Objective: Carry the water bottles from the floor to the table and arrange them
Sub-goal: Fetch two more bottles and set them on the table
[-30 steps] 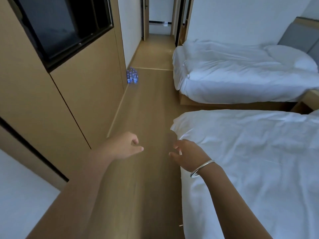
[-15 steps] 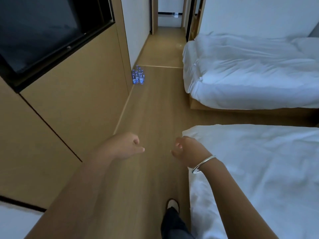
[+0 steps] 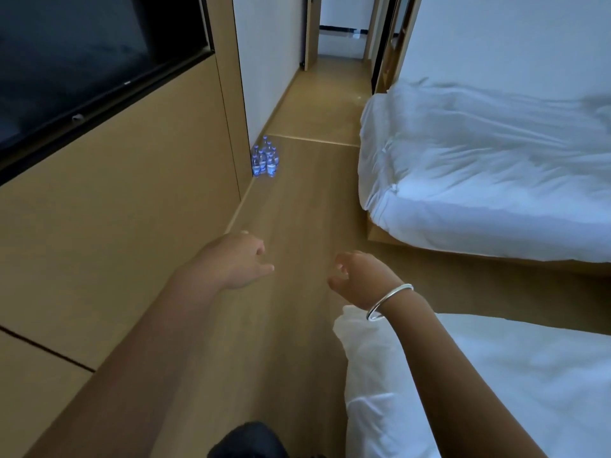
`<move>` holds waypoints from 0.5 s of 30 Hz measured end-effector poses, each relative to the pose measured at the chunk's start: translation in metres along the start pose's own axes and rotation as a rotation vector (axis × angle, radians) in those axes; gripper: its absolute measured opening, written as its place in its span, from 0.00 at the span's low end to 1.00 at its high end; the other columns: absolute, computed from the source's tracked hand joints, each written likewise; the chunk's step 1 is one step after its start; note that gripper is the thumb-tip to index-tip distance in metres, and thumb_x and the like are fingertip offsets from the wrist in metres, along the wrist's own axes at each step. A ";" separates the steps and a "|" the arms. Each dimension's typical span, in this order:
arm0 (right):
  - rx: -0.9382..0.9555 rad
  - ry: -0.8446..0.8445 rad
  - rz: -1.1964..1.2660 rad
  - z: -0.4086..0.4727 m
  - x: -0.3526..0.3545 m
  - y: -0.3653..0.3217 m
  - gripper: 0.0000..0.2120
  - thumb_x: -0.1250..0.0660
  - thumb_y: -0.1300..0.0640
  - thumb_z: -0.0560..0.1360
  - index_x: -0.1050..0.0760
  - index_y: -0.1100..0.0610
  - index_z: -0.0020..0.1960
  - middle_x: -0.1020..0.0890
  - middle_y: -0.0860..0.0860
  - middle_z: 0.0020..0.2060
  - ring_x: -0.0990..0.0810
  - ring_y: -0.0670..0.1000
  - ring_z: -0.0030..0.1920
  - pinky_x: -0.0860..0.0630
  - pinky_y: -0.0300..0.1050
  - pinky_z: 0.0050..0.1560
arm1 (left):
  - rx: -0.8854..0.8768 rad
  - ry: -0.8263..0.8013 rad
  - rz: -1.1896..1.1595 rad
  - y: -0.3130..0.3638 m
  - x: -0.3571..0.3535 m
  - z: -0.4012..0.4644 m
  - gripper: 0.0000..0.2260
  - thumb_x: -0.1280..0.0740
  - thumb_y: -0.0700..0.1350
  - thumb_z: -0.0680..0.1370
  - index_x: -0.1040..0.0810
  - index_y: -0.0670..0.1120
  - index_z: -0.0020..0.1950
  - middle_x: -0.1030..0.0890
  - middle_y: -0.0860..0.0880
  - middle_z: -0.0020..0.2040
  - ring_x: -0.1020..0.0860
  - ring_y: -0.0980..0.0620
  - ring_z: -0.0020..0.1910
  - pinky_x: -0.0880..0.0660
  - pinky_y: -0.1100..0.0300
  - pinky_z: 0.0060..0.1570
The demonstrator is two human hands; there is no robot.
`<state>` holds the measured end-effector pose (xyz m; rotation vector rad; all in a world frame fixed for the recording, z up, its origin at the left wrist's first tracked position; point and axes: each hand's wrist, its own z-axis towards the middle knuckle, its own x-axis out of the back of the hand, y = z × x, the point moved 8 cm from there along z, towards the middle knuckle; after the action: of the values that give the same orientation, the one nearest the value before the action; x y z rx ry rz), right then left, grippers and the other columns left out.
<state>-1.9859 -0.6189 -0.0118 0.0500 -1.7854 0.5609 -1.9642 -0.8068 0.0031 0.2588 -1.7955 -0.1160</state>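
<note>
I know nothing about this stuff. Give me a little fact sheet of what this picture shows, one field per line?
Place: bedroom with a wooden floor and two white beds, far bed, near bed
Water bottles: small upright cluster on the floor by the wall corner, ahead of the person
Left hand: held out, fingers loosely curled, holding nothing
Right hand: held out, fingers loosely curled, holding nothing, silver bangle on the wrist
Table: not in view
Task stage: bottles not yet picked up
</note>
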 end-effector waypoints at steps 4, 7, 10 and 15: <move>0.014 -0.009 -0.026 0.060 0.005 0.009 0.14 0.39 0.50 0.74 0.26 0.57 0.56 0.23 0.54 0.53 0.24 0.54 0.52 0.26 0.48 0.53 | -0.004 -0.010 -0.015 -0.009 0.007 0.058 0.19 0.35 0.57 0.75 0.25 0.48 0.61 0.28 0.48 0.60 0.26 0.47 0.54 0.28 0.55 0.55; 0.018 -0.012 -0.034 0.109 0.010 0.012 0.15 0.38 0.49 0.74 0.26 0.57 0.57 0.23 0.54 0.54 0.24 0.54 0.53 0.26 0.48 0.53 | -0.020 -0.021 -0.022 -0.018 0.012 0.107 0.19 0.35 0.57 0.75 0.25 0.48 0.61 0.28 0.48 0.59 0.26 0.48 0.54 0.29 0.56 0.54; 0.017 -0.016 -0.045 0.166 0.018 0.012 0.15 0.39 0.50 0.75 0.27 0.57 0.57 0.23 0.54 0.54 0.24 0.54 0.53 0.26 0.48 0.52 | -0.027 -0.019 -0.016 -0.032 0.025 0.163 0.19 0.35 0.57 0.74 0.25 0.48 0.60 0.28 0.49 0.55 0.27 0.49 0.49 0.29 0.57 0.52; -0.011 -0.013 -0.057 0.268 0.040 0.005 0.14 0.39 0.50 0.74 0.27 0.57 0.55 0.21 0.54 0.52 0.23 0.54 0.51 0.25 0.47 0.51 | -0.052 -0.007 0.012 -0.063 0.065 0.261 0.20 0.35 0.57 0.74 0.26 0.47 0.61 0.27 0.48 0.58 0.29 0.50 0.47 0.29 0.57 0.52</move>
<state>-2.2408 -0.7106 -0.0256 0.0968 -1.7936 0.5103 -2.2242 -0.8990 -0.0110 0.2103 -1.7985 -0.1555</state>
